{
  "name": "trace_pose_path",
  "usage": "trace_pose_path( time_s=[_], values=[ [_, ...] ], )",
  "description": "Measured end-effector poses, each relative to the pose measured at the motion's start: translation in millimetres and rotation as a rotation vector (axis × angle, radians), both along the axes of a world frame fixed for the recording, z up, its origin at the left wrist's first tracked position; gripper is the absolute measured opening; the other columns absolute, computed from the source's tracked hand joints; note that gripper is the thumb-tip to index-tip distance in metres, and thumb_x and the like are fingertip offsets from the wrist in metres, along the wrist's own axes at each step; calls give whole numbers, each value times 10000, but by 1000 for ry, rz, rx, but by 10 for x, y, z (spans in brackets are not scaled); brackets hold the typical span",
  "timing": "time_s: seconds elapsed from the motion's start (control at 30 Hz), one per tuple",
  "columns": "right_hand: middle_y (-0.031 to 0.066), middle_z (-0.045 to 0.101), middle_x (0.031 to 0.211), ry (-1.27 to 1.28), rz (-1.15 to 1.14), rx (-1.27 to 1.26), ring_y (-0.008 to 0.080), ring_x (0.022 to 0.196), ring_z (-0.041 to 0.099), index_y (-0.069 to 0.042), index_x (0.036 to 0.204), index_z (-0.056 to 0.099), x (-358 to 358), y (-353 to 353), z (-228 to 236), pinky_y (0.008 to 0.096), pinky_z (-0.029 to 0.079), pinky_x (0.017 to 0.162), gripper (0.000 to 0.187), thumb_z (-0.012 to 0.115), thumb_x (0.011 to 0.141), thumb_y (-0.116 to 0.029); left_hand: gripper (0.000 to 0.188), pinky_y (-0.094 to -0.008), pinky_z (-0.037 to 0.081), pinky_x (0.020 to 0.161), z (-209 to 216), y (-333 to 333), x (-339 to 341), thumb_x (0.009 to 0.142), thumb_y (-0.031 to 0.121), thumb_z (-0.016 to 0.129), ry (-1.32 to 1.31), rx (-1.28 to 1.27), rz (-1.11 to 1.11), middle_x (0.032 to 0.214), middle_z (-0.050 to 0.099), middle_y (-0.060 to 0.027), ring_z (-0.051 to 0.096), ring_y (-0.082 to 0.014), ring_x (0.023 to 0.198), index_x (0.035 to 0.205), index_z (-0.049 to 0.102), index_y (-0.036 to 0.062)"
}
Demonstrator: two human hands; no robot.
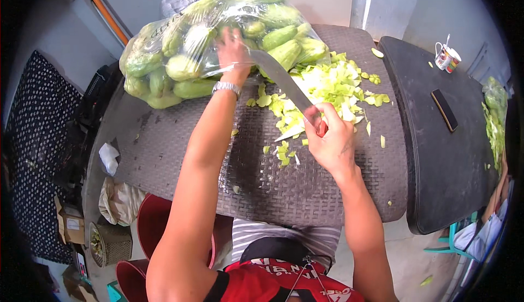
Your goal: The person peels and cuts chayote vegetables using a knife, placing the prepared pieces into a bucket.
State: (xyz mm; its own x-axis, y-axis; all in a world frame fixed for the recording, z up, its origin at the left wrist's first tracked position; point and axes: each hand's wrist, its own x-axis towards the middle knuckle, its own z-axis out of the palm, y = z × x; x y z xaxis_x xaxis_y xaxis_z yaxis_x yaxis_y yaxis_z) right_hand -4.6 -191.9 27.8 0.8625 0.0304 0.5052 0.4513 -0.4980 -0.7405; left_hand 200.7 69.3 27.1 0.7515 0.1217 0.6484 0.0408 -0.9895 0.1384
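Observation:
A large clear plastic bag [207, 15] full of pale green, oblong gourd-like vegetables [183, 67] lies across the far left of the table. My left hand [233, 51], with a metal-band watch [227, 87] at the wrist, reaches in among them. Its fingers look stretched out, slightly blurred, and partly behind plastic. In my right hand [332, 139] is a long, broad-bladed knife [284, 81], gripped by the handle, its blade slanting up and left toward the bag. Beneath and beyond the knife spreads a heap of light green peelings [333, 92].
The brown woven-pattern table [273, 187] adjoins a black table [436, 176] bearing a cup [447, 59], a phone [444, 110] and bagged greens [495, 105]. Another person's arm [498, 193] shows at far right. Red containers [155, 220] and a wicker basket [115, 244] stand lower left.

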Motion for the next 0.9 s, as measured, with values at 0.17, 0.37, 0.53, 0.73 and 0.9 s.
trace_pose_path(
  time_s=[0.17,0.37,0.53,0.73,0.9],
  values=[
    [58,626,588,64,-13,31,205,524,660,-83,967,615,-6,17,18,340,499,515,168,720,839,-56,615,-498,429,1052,-379,52,-503,799,27,595,-8,239,-214,1356,508,-274,494,-462,1240,1396,465,-44],
    [45,604,571,86,-37,44,193,507,636,-82,987,635,12,-40,37,334,485,523,146,711,863,-82,696,-437,453,1061,-261,92,-1586,751,14,691,75,-80,-411,1366,536,-219,509,-421,1250,1411,469,-4],
    [43,591,562,87,-47,28,180,496,618,-77,989,641,40,-70,25,326,474,518,147,718,863,-83,772,-435,471,1054,-43,313,-2382,725,27,727,445,-109,-604,1368,558,-184,561,-385,1218,1448,457,47],
    [35,604,578,102,-13,-47,167,494,611,-67,957,637,43,-82,55,322,467,512,184,752,872,-182,765,-432,456,1062,135,232,-2570,784,245,793,477,-250,-556,1351,550,-269,554,-411,1232,1427,471,-16],
    [39,546,596,93,16,-209,167,520,518,-66,862,588,-3,-168,88,362,425,527,410,758,872,-439,740,-440,496,978,115,212,-2452,818,404,769,656,-196,-331,1170,651,-320,652,-420,1094,1325,542,-85]
  ],
)
